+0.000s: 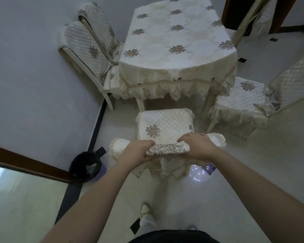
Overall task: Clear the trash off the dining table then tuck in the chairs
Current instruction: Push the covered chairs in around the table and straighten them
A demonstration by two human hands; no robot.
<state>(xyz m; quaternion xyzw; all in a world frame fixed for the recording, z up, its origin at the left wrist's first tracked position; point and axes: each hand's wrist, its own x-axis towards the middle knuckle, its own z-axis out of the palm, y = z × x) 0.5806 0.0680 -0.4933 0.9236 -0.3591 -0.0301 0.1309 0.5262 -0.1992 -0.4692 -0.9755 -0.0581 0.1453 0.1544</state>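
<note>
A: So, status on the near chair point(165, 126)?

B: Both hands grip its top rail: left hand point(136, 150), right hand point(197, 144), fingers curled over the cover. Seat sits just short of the table point(179, 41), not under it yet.

A: Trash?

B: None visible on the cloth. Bin point(85, 166) stands by the wall, to the left.

A: How to push?

B: Push straight and evenly with both hands, so the seat slides between the table legs. Watch the frill; it may snag.

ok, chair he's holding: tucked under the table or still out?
Still out. The cream quilted chair's seat lies wholly short of the frilled tablecloth edge; both hands grip its backrest top.
</note>
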